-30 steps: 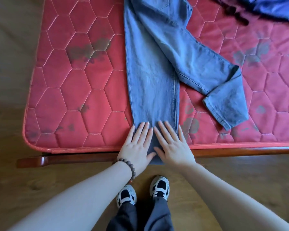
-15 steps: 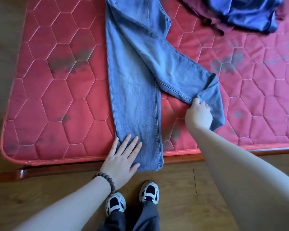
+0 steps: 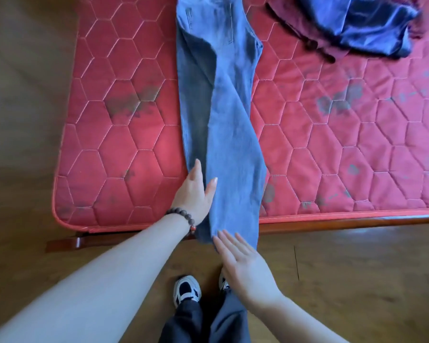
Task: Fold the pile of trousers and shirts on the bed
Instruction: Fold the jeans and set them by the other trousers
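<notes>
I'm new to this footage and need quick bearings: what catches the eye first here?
A long pair of blue jeans runs down the middle of the red quilted mattress, its hems hanging over the near edge. The left hand lies on its left side, the right hand at the hems. Dark clothes are heaped at the far right.

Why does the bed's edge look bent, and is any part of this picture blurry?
Head view: the wide-angle lens bows the mattress edge and wooden bed frame; the dark clothes pile at the top right is soft and smeared; the jeans carry a shadowed fold down their left side; the left hand and right hand look fairly sharp.
</notes>
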A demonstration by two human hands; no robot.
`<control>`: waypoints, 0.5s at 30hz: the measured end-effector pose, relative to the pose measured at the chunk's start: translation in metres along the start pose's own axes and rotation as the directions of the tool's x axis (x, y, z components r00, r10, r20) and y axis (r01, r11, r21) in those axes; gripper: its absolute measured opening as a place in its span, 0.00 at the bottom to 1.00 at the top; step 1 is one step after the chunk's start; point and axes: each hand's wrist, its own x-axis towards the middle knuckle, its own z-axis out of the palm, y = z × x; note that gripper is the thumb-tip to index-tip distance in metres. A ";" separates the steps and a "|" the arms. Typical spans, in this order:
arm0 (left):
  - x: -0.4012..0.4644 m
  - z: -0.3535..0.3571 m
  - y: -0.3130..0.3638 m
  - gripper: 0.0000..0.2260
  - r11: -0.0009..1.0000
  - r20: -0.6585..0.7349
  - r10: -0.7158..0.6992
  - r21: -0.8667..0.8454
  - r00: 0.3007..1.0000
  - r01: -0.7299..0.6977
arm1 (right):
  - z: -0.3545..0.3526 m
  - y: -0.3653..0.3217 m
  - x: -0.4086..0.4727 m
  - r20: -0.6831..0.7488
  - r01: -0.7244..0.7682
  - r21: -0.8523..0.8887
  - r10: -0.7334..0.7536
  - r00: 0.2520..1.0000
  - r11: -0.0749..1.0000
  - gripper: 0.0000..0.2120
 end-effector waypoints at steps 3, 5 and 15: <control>-0.006 0.000 -0.013 0.31 0.996 0.055 -0.076 0.057 0.996 0.073 | 0.015 -0.018 -0.017 0.120 0.054 0.029 -0.058 0.991 0.998 0.25; -0.010 0.003 -0.022 0.31 0.988 0.068 -0.105 0.124 0.992 0.096 | 0.023 -0.022 -0.023 0.215 0.026 0.023 -0.031 0.976 0.999 0.28; -0.012 0.015 -0.042 0.17 0.996 0.015 -0.067 0.064 0.998 0.066 | 0.020 0.051 0.047 -0.012 -0.441 0.115 0.445 0.895 0.890 0.15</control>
